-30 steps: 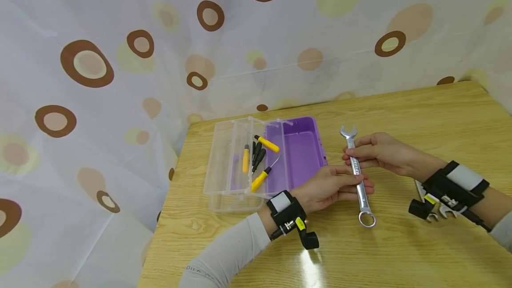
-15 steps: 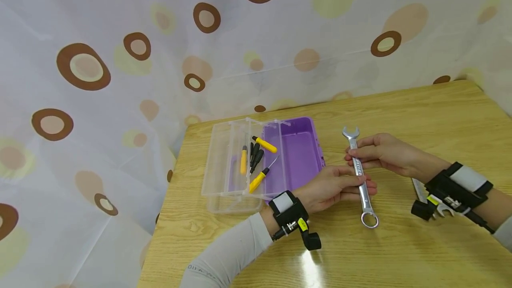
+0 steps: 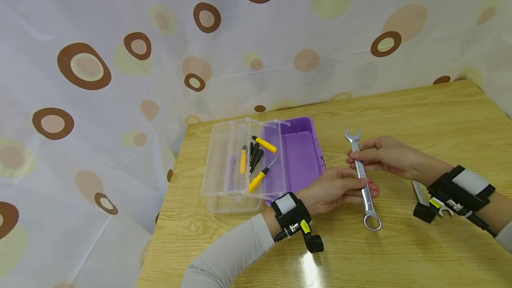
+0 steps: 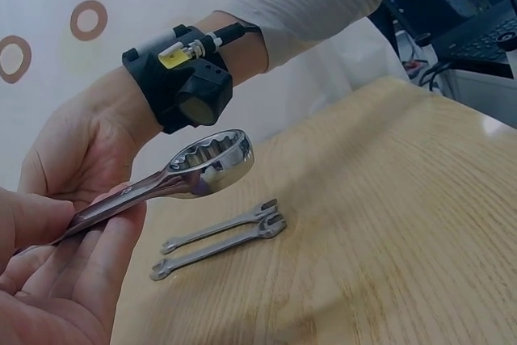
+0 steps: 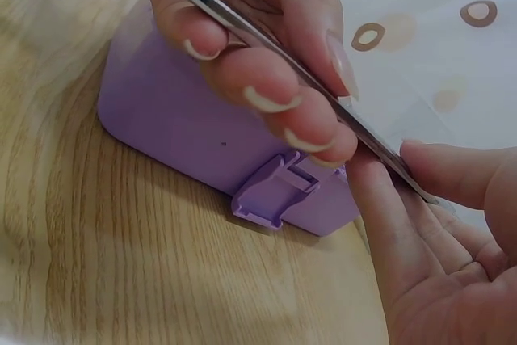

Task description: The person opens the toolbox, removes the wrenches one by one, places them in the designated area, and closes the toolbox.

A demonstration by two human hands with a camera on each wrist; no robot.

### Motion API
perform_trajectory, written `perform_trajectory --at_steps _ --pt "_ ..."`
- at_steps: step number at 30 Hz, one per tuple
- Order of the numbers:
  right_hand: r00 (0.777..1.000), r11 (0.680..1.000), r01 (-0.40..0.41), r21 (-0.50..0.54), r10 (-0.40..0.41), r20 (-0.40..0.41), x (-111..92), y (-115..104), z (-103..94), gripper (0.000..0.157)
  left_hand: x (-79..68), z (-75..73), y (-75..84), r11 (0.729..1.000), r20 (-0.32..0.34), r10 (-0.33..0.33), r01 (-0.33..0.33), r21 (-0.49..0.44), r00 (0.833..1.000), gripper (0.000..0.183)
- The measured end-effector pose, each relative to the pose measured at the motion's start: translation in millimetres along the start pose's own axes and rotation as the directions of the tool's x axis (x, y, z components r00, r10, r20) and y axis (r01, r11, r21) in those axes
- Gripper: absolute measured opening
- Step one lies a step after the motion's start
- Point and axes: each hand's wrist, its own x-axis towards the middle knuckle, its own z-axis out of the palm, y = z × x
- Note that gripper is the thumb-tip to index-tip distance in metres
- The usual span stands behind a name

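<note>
A shiny combination wrench (image 3: 366, 199) is held above the table between both hands, its open end pointing away and its ring end nearer the front. My left hand (image 3: 330, 189) pinches the lower shank, thumb on top and fingers underneath. Farther up, my right hand (image 3: 386, 158) grips the shank just below the open end. The left wrist view shows the toothed ring end (image 4: 214, 159) close up. In the right wrist view, thumbs and fingertips of both hands lie along the thin edge of the wrench (image 5: 242, 28).
Left of the hands stands a purple toolbox (image 3: 300, 157) with a clear tray (image 3: 218, 163) swung out, holding yellow-handled tools (image 3: 243, 161) and black-handled tools (image 3: 258, 159). Two smaller wrenches (image 4: 218, 256) lie on the wooden table (image 4: 388, 240), partly hidden under the right wrist in the head view.
Both hands and the wrench have shifted slightly right and toward the front in the head view. The grip looks the same, and the toolbox has stayed put.
</note>
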Motion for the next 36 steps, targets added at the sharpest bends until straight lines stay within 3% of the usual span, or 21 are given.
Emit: perform_trajectory --at_steps 12,36 --pt "1.0 0.999 0.003 0.033 -0.003 -0.012 -4 7 -2.8 0.021 2.3 3.2 -2.5 0.999 -0.005 -0.032 0.032 -0.004 0.999 0.029" --pt "0.999 1.0 -0.016 -0.008 0.015 -0.042 -8 12 -3.6 0.023 7.3 5.5 -11.0 0.999 -0.026 -0.035 0.035 0.0 0.999 0.026"
